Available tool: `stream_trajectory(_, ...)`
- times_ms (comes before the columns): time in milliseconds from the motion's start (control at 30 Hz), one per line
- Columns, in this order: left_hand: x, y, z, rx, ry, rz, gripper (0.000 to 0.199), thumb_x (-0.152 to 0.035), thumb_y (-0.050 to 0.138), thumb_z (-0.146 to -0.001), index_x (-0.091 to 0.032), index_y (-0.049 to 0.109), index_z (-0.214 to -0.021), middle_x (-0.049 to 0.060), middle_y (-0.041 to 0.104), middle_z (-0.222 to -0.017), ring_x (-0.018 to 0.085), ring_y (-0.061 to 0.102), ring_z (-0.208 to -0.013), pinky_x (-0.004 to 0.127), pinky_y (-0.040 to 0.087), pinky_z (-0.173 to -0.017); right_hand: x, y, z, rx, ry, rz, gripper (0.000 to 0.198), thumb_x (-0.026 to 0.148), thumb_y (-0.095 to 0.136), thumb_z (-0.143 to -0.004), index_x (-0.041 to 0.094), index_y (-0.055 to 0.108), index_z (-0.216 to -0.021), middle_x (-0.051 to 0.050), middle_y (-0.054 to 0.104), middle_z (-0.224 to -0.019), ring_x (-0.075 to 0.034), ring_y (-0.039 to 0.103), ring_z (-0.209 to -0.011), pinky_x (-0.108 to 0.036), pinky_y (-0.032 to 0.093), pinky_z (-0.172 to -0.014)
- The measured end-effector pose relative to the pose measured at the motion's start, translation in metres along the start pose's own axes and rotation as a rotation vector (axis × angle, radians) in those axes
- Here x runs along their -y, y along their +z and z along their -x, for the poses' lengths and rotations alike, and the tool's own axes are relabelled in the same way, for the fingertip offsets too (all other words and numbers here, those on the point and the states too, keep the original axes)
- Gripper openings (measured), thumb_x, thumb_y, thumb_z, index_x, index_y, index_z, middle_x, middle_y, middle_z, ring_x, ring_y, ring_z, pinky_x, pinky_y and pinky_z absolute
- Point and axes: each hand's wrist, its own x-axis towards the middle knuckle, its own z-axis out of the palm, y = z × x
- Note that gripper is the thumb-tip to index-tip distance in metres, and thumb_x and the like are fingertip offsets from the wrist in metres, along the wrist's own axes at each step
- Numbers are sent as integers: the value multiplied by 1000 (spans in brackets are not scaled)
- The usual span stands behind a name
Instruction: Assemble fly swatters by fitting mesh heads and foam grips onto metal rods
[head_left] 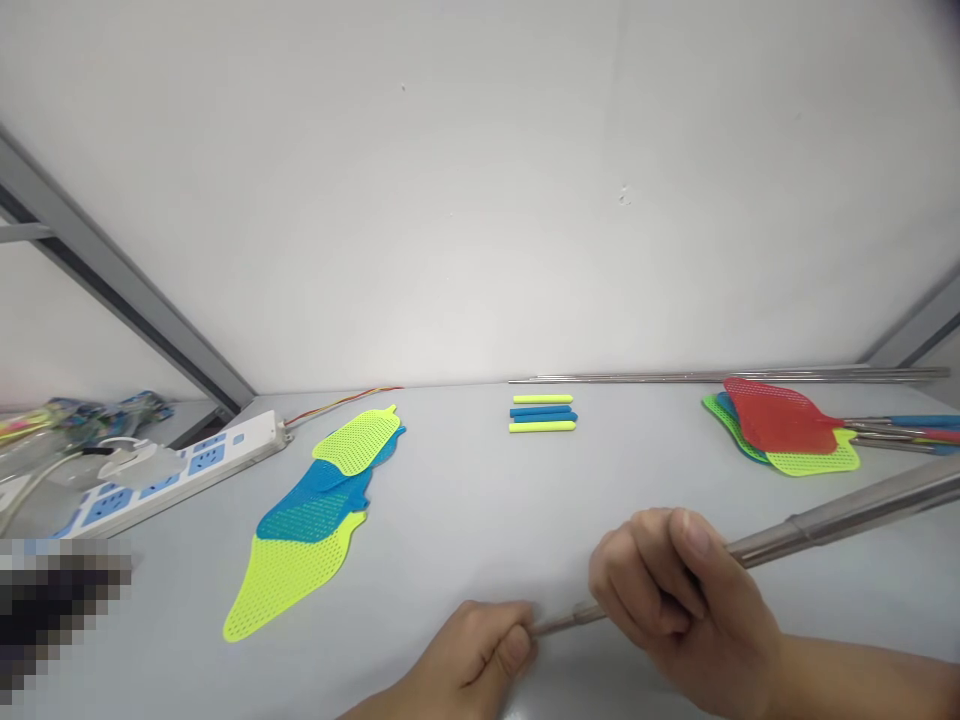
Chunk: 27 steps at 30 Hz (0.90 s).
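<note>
A silver telescopic metal rod (847, 520) slants across the lower right, passing through both of my hands above the table. My left hand (480, 655) is closed in a pinch on its thin end. My right hand (686, 600) wraps around a thicker section, thumb uppermost. Beyond my hands, several yellow and blue handle sleeves (543, 412) lie side by side. To the left, perforated fly swatter heads overlap in a row: a large yellow one (289, 585), blue ones (311, 500) and a smaller-looking yellow one (356, 443) on top.
Fly swatters with rods, a red one (780, 415) uppermost, lie piled at the right. Several thin metal rods (720, 377) run along the wall at the back. A white power strip (202, 470) with plugged-in cables stands at the left, beside a grey frame post (127, 270).
</note>
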Motion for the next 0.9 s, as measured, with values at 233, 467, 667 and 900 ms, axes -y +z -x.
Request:
stream_trajectory(233,-1,-1,2,5,-16,-20,40,-47,18,-83,-17,28,-59,-4,24,-54,8,24,-50,21,20,-46,0,1,-1,1,4,-21,42,38,32,-82,16,20,-48,6,16,-39,-5,14,-35,-19,14,-36)
stream_trajectory(467,0,1,2,-24,-14,-13,38,-46,18,-83,-17,27,-59,-5,23,-54,7,23,-50,21,19,-46,-3,-1,0,35,-14,-18,41,38,32,-82,16,22,-48,6,17,-39,-4,15,-35,-19,14,-36)
stream_trajectory(667,0,0,2,-30,-15,-21,36,-43,19,-84,-17,28,-60,-5,23,-54,7,23,-50,21,20,-46,-3,-1,-1,32,3,-41,41,37,33,-82,16,22,-49,5,17,-40,-4,15,-37,-18,14,-37)
stream_trajectory(900,-1,1,3,-44,-29,-2,36,-42,20,-84,-17,28,-59,-5,23,-53,7,23,-50,21,20,-46,-5,-3,-1,14,10,-61,41,37,33,-82,15,22,-49,5,17,-40,-4,15,-37,-19,14,-37)
